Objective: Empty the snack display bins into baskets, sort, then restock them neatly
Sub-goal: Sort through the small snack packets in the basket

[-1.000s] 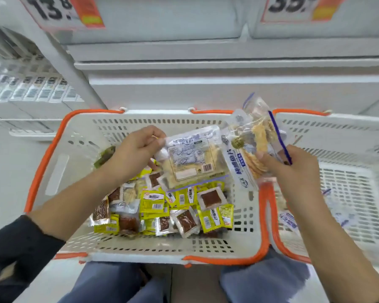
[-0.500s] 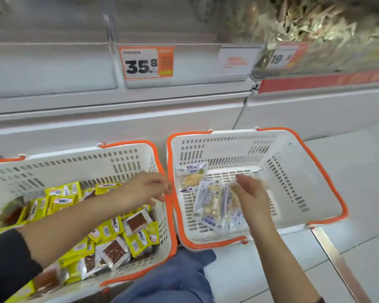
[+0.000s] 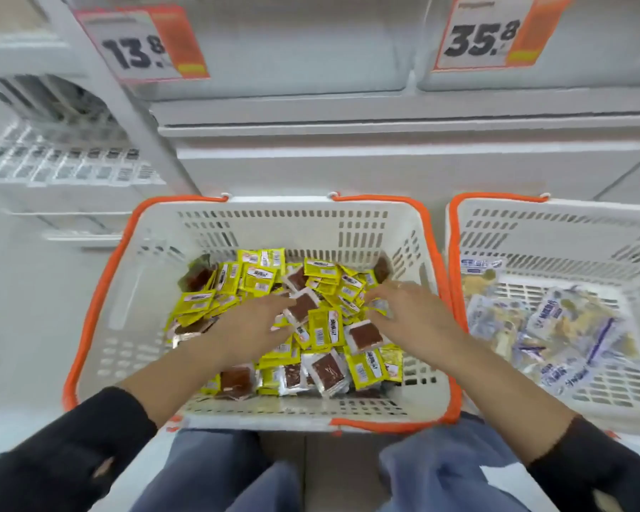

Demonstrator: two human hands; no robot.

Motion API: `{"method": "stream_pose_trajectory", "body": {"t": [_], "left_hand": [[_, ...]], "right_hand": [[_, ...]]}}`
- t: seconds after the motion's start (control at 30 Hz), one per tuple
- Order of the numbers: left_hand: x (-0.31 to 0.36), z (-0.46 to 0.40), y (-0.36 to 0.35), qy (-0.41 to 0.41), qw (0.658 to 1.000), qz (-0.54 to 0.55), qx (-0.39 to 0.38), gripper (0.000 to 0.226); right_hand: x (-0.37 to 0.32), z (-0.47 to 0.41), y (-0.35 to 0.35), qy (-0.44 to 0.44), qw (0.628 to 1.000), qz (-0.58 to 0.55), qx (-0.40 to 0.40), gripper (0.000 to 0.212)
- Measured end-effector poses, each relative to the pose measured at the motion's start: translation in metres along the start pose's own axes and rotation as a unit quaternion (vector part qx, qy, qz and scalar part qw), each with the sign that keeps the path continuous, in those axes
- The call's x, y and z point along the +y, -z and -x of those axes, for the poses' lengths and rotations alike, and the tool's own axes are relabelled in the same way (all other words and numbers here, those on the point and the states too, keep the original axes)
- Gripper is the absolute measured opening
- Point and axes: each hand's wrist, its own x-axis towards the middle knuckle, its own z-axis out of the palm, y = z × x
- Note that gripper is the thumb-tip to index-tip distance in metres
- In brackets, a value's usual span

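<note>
A: Left hand point(image 3: 254, 323) is down in the left basket point(image 3: 100, 301), palm down, fingers spread flat on the pile of yellow packets point(image 3: 322, 328). Relaxed, not gripping anything I can see.

B: Right hand?

A: Right hand point(image 3: 409, 312) is in the same basket, near its right wall, fingers bent down into the packets. Fingertips are buried, so I can't tell if it's pinching one.

B: Where's the stock?

A: Yellow packets mixed with clear-fronted brown snack packs point(image 3: 326, 369), heaped loose across the basket floor. Right basket point(image 3: 455, 230), touching the left one, holds blue-and-white bags point(image 3: 555, 327) with pale snacks inside.

B: Shelving?

A: White bins behind both baskets. Price tags: 13.8 point(image 3: 141, 46) upper left, 35.8 point(image 3: 490, 35) upper right.
</note>
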Motion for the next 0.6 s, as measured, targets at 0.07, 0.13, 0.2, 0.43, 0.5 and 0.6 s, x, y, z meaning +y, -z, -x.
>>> {"method": "stream_pose_trajectory", "body": {"t": [0.07,0.13,0.2,0.43,0.5,0.6], "left_hand": [[0.009,-0.010,-0.019,-0.105,0.985,-0.128,-0.040,0.065],[0.023,-0.027,-0.040,-0.213,0.950,-0.219,-0.063,0.069],[0.036,-0.048,-0.063,-0.324,0.898,-0.296,-0.038,0.067],[0.066,-0.079,-0.116,-0.341,0.814,-0.462,-0.085,0.061],[0.049,-0.081,-0.114,-0.267,0.861,-0.426,-0.083,0.065],[0.022,-0.086,-0.098,-0.166,0.915,-0.364,-0.047,0.065]], "right_hand": [[0.008,-0.017,-0.009,0.042,0.991,0.115,0.047,0.033],[0.018,-0.030,-0.016,0.051,0.986,0.134,0.087,0.031],[0.022,-0.036,-0.023,0.039,0.984,0.158,0.068,0.033],[0.021,-0.036,-0.050,0.014,0.966,0.221,-0.131,0.032],[0.023,-0.034,-0.049,0.021,0.966,0.218,-0.140,0.034],[0.023,-0.034,-0.051,0.030,0.965,0.209,-0.155,0.035]]}}
